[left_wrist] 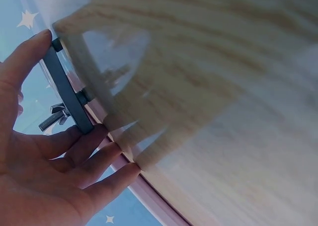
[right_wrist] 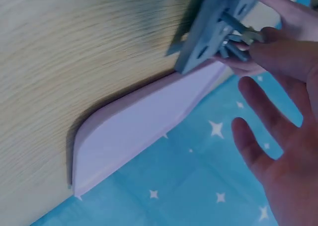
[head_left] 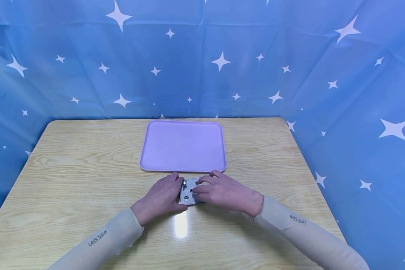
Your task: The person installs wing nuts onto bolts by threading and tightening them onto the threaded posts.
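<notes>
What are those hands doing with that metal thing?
A person's left hand grips one side of a metal plate with holes in it. A threaded bolt sticks up from the plate. The right hand reaches over it, fingertips close to the bolt; I can't tell if they're pinching it. Just beyond, a purple tray lies on the wooden table.

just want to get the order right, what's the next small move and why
The right hand should probably give the wing nut a slight turn: its fingertips are close to it, though whether they pinch it isn't clear. The threaded bolt sticks out past the nut, and the left hand grips the metal plate, which should steady it.
</notes>
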`<state>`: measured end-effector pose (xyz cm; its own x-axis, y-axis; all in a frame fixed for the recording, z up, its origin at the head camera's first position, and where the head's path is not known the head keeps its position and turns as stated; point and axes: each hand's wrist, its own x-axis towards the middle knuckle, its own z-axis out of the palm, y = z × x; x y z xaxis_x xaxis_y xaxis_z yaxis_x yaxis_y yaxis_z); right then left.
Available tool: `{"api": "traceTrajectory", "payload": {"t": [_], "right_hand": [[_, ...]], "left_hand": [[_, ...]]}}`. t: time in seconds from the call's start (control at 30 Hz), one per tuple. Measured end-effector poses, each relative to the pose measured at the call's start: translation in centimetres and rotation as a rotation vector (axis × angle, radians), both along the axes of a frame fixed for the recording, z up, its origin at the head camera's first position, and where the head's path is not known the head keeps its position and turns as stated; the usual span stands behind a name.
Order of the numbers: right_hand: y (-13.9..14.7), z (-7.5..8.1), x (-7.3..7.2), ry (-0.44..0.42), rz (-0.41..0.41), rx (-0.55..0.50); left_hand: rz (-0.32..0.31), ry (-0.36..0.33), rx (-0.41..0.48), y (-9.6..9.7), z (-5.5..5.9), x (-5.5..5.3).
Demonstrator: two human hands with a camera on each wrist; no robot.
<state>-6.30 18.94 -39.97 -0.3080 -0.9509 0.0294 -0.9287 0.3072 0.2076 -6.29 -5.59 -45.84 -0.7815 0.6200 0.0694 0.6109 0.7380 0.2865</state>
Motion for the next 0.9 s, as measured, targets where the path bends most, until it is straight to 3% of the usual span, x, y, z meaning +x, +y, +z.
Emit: {"api": "traceTrajectory", "payload": {"t": [0.3, 0.43, 0.73, 0.9], "right_hand": [[-0.2, -0.5, -0.4, 0.067, 0.033, -0.029], [-0.5, -0.9, -0.3, 0.077, 0.008, -0.073], [-1.7, -1.8, 1.0, -0.003, -0.269, -0.181], [-1.8, -1.8, 1.2, -0.051, -0.334, -0.198]], "left_hand": [[0.003, -0.006, 0.000, 0.0, 0.0, 0.0], [0.005, -0.009, 0.002, 0.0, -0.1, 0.0], [0.012, -0.011, 0.000, 0.1, 0.0, 0.1], [0.010, -0.001, -0.002, 0.1, 0.0, 0.1]]}}
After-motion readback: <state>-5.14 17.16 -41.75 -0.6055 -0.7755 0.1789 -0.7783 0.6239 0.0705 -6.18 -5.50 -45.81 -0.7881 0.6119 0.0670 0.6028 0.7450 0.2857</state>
